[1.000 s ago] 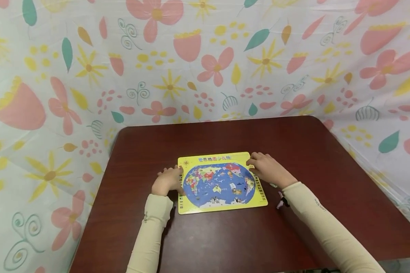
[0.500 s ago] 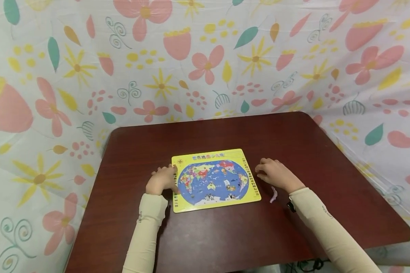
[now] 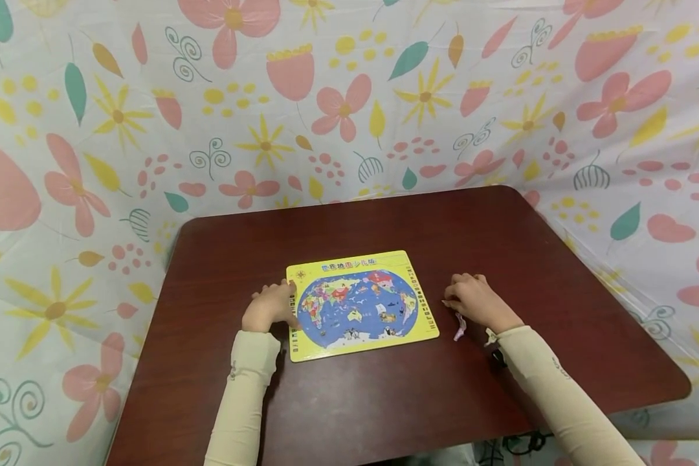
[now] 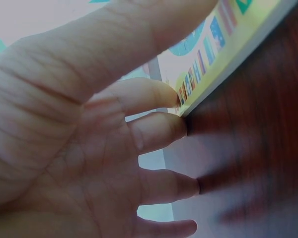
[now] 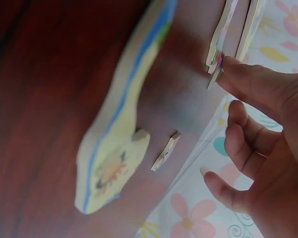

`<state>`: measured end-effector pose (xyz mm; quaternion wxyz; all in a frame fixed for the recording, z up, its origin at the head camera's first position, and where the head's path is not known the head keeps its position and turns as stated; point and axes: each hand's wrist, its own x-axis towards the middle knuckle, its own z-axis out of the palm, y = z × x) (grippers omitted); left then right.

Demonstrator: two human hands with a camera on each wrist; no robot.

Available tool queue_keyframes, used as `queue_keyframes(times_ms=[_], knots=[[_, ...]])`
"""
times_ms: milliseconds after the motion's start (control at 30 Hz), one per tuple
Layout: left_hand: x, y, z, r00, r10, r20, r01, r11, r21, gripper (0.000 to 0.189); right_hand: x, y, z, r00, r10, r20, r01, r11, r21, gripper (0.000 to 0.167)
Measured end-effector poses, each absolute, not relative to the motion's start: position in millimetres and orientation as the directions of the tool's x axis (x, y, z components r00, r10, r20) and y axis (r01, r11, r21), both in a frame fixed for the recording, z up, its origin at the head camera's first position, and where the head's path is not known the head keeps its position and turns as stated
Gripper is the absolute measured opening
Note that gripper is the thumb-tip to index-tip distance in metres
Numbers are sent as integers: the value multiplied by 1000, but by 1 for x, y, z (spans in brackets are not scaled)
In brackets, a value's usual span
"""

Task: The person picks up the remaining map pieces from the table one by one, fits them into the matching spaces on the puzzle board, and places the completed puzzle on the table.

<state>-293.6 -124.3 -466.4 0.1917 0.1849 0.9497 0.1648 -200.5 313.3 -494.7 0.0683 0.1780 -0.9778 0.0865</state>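
Observation:
A yellow world-map puzzle board lies flat on the table. At its left edge is my left hand; in the left wrist view its thumb reaches over the board's printed top, while the outstretched fingers touch or nearly touch the edge and tabletop. Right of the board, my right hand is low over the table, fingers loosely bent. Its thumb touches the end of a slim pinkish puzzle piece, also the pale purple strip in the head view. Nothing shows gripped.
Other loose wooden pieces lie by my right hand: a small one and a large blurred one with a blue border. The dark red-brown table has a flowered cloth behind it. Black cables show below its front edge.
My right hand has left the board's right edge and moved right, down to the pinkish piece. The left hand stays at the left edge. The whole view has shifted slightly.

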Motion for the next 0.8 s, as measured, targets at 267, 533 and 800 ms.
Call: queue_keyframes(times_ms=[267,533,800], knots=[[-294,-124,-466,-856,409,-315,283,882,377,96,-203,313,-494,-931,-346,120,-361,921,-147,12],[-293,-125,-463,-864,394,-313,274,890,365,95,-209,308,-492,-909,-393,138,-405,911,-74,21],[-294,-123,-463,-862,397,-315,273,888,370,95,-220,297,-484,-880,-439,181,-450,892,-28,29]])
